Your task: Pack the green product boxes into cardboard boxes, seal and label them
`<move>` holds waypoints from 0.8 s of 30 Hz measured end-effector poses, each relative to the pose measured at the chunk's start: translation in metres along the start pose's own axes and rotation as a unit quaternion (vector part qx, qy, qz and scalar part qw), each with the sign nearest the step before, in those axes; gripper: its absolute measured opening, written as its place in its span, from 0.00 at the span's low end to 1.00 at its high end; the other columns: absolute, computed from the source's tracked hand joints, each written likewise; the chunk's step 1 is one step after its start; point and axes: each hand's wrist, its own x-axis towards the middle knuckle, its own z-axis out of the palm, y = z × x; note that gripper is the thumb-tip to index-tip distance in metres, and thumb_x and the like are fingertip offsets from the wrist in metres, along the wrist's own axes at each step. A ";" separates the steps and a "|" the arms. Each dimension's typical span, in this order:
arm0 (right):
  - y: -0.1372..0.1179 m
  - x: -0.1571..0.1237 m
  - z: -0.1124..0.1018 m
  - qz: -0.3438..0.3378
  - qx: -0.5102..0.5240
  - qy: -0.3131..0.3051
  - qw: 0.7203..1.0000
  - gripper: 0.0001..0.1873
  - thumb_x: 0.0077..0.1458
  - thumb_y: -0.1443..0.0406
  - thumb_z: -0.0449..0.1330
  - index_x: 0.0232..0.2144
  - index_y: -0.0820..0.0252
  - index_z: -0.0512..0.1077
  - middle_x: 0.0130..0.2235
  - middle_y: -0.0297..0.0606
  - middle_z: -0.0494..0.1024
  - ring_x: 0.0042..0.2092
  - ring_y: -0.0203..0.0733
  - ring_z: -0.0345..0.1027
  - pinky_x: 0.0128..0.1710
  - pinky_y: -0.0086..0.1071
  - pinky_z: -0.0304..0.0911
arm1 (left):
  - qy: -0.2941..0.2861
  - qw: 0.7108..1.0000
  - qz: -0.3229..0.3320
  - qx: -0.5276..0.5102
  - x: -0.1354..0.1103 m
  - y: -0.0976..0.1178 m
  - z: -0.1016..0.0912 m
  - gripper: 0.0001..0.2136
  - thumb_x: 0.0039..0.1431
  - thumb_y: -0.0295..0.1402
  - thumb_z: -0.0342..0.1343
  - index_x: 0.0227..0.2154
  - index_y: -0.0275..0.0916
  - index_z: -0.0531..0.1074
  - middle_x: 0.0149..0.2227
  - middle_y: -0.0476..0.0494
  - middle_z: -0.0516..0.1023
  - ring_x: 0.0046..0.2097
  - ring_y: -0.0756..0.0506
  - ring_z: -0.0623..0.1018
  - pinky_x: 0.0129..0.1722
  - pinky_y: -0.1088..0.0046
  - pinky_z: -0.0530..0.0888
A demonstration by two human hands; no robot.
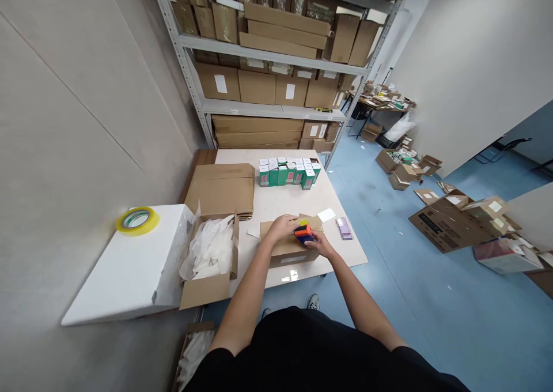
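Observation:
A small cardboard box (290, 248) sits on the white table (345, 253) in front of me. My left hand (283, 226) lies over its top left, fingers curled down on the cardboard. My right hand (318, 242) is closed round a small orange, yellow and blue tape dispenser (303, 232) pressed on the box top. Both hands meet over the box.
Green and white small boxes (288, 172) stand in rows further back. Flat cardboard sheets (221, 189) lie to the left, beside an open box of white packing (210, 252). A yellow tape roll (136, 220) rests on a white box. Shelving with cartons stands behind; boxes litter the blue floor.

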 end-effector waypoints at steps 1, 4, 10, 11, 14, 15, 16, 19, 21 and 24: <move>0.001 0.000 0.000 -0.001 0.000 -0.002 1.000 0.32 0.50 0.46 0.71 0.53 0.54 0.78 0.53 0.42 0.83 0.57 0.58 0.75 0.62 0.54 0.66 | -0.022 1.000 0.007 0.008 0.005 0.002 0.000 0.17 0.62 0.40 0.59 0.46 0.37 0.85 0.50 0.37 0.85 0.49 0.40 0.82 0.49 0.69 0.75; 0.000 0.002 -0.002 -0.002 -0.011 -0.007 1.000 0.32 0.50 0.47 0.70 0.53 0.53 0.78 0.54 0.41 0.83 0.58 0.58 0.74 0.62 0.53 0.65 | -0.048 0.998 0.015 0.025 0.013 0.006 0.000 0.13 0.62 0.39 0.58 0.35 0.40 0.86 0.38 0.41 0.87 0.39 0.43 0.81 0.41 0.70 0.73; -0.007 0.002 -0.003 -0.017 -0.068 0.007 0.997 0.26 0.53 0.48 0.67 0.51 0.53 0.79 0.48 0.42 0.84 0.51 0.56 0.76 0.55 0.49 0.68 | -0.015 1.000 0.001 -0.010 0.010 0.006 -0.001 0.14 0.61 0.42 0.58 0.35 0.40 0.86 0.36 0.43 0.87 0.37 0.44 0.80 0.38 0.71 0.71; -0.008 0.001 -0.001 -0.017 -0.085 0.021 0.996 0.26 0.54 0.47 0.66 0.50 0.54 0.79 0.47 0.41 0.84 0.49 0.55 0.76 0.53 0.48 0.69 | -0.011 1.000 -0.008 -0.014 0.009 0.006 -0.001 0.14 0.61 0.43 0.58 0.35 0.40 0.86 0.35 0.43 0.87 0.36 0.44 0.80 0.38 0.71 0.71; -0.009 0.001 0.003 -0.014 -0.127 0.072 0.989 0.24 0.56 0.45 0.65 0.46 0.54 0.78 0.41 0.39 0.82 0.43 0.52 0.75 0.48 0.44 0.69 | 0.017 0.999 -0.028 -0.015 0.007 0.005 -0.002 0.15 0.61 0.44 0.59 0.34 0.41 0.86 0.34 0.44 0.86 0.36 0.44 0.80 0.37 0.71 0.70; -0.010 0.002 0.004 -0.013 -0.137 0.082 0.987 0.23 0.57 0.44 0.64 0.44 0.54 0.77 0.39 0.38 0.81 0.41 0.50 0.74 0.46 0.43 0.69 | 0.032 0.999 -0.033 -0.014 0.007 0.004 -0.002 0.15 0.62 0.44 0.58 0.33 0.42 0.86 0.33 0.44 0.86 0.36 0.45 0.80 0.37 0.72 0.70; -0.011 0.003 0.005 -0.013 -0.143 0.085 0.986 0.23 0.57 0.44 0.64 0.41 0.54 0.77 0.37 0.37 0.80 0.39 0.49 0.73 0.45 0.42 0.69 | 0.048 0.998 -0.038 -0.015 0.006 0.003 -0.003 0.15 0.62 0.44 0.57 0.33 0.42 0.86 0.33 0.44 0.86 0.36 0.45 0.80 0.37 0.72 0.70; -0.015 0.007 0.002 -0.017 -0.147 0.071 0.986 0.23 0.59 0.42 0.62 0.37 0.55 0.76 0.33 0.37 0.78 0.36 0.48 0.71 0.41 0.40 0.68 | 0.082 0.995 -0.055 -0.032 0.002 -0.001 -0.006 0.15 0.62 0.43 0.57 0.34 0.41 0.86 0.34 0.44 0.86 0.36 0.45 0.79 0.37 0.72 0.70; -0.019 0.009 -0.004 -0.021 -0.146 0.055 0.988 0.24 0.58 0.42 0.63 0.36 0.55 0.76 0.33 0.36 0.78 0.36 0.47 0.71 0.40 0.40 0.68 | 0.098 0.992 -0.065 -0.047 0.000 -0.005 -0.011 0.14 0.61 0.42 0.57 0.34 0.39 0.86 0.34 0.43 0.86 0.36 0.44 0.79 0.38 0.72 0.71; -0.026 0.013 -0.015 -0.014 -0.139 0.031 0.990 0.24 0.56 0.42 0.65 0.33 0.55 0.76 0.32 0.36 0.77 0.35 0.47 0.70 0.39 0.40 0.68 | 0.126 0.988 -0.076 -0.041 -0.004 -0.007 -0.019 0.14 0.61 0.41 0.57 0.32 0.39 0.85 0.32 0.44 0.85 0.35 0.45 0.79 0.37 0.72 0.70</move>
